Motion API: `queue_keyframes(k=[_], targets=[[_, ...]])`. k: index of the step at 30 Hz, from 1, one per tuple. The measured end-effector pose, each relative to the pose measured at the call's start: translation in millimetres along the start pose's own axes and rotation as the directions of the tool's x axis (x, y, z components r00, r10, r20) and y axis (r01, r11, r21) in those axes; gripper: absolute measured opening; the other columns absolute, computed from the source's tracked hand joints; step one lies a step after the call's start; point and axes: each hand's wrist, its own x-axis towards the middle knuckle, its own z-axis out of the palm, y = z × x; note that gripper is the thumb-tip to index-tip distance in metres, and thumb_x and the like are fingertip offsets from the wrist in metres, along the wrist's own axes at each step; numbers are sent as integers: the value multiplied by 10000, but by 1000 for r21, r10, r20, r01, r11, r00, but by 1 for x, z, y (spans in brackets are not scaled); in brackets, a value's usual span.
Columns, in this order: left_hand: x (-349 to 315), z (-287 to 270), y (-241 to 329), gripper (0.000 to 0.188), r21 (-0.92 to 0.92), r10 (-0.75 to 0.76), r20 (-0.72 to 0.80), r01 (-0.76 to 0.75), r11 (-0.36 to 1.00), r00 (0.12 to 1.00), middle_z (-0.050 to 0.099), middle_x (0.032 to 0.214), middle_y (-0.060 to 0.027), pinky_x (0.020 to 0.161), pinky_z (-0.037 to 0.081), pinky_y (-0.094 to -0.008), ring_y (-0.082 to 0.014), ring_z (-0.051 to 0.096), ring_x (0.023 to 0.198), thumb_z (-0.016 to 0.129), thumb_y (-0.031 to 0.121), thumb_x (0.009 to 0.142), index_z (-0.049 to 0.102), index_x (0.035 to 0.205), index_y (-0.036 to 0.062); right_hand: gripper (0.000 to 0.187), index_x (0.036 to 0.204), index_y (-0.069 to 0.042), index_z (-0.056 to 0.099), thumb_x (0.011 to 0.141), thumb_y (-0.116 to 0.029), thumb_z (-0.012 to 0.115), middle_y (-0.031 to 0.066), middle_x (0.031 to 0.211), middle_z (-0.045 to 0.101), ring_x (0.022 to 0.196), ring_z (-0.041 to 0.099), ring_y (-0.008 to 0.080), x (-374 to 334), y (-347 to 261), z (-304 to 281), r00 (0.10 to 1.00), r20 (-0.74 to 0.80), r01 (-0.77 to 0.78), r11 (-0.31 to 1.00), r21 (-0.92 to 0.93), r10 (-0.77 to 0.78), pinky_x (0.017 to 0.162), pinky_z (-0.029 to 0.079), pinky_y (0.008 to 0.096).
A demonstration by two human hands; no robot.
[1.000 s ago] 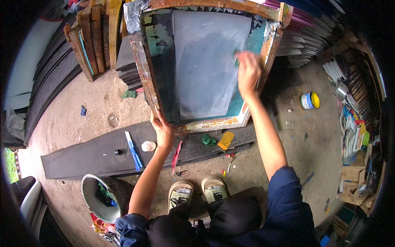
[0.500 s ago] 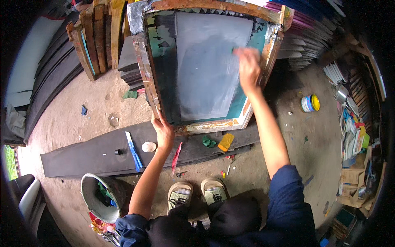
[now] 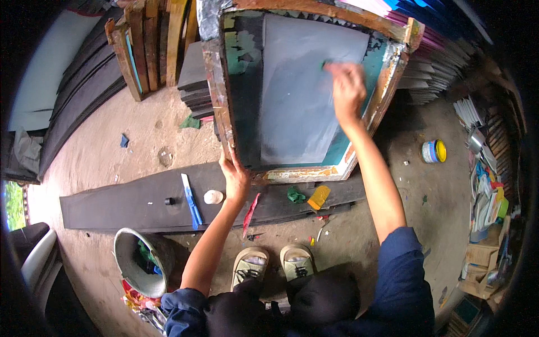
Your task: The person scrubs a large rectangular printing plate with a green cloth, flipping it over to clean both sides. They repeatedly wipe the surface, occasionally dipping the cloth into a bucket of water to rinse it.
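Note:
A wood-framed printing screen (image 3: 353, 163) is tilted up in front of me. Its mesh shows a large pale grey rectangle with dark and teal margins. My left hand (image 3: 236, 178) grips the frame's left rail near the lower corner. Over the right part of the mesh is my right hand (image 3: 349, 90), somewhat blurred, its fingers pinched on a small green scrap (image 3: 325, 65), perhaps cloth, at the mesh. Below the frame, a dark sheet (image 3: 118, 202) carries a blue-handled knife (image 3: 192, 203), a white bottle (image 3: 213, 196), a green crumpled scrap (image 3: 296, 195) and a yellow piece (image 3: 319, 197).
A grey bucket (image 3: 163, 255) with green scraps inside stands at lower left. To the right, a yellow-and-blue can (image 3: 434, 151) sits on the floor. Wooden frames (image 3: 151, 50) lean at the back left; stacked sheets (image 3: 426, 76) are behind the screen. Clutter (image 3: 485, 208) lines the right side.
The whole view has shifted, so the screen and floor things sit further right in the picture. Against the mesh, my right hand has moved left with the green scrap. My left hand keeps its grip.

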Motion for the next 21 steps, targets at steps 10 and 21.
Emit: queue_keyframes(k=[10,21], targets=[[-2,13,0,755,96,64,-2,-64,993,998,270,1230,-374,939,324,-530,-470,368,1079,495,-50,684,60,1289,-170,167,825,-98,655,694,3,629,61,827,593,832,584,217,-173,-4,-12,878,464,80,993,92,-114,814,500,370],[0,7,-3,811,-12,58,-24,-58,998,998,190,1276,-365,961,307,-505,-474,321,1127,476,-117,622,52,1313,-117,155,787,-93,655,677,15,636,34,788,570,847,533,188,-202,-42,-13,831,556,-50,995,87,-7,755,461,338]])
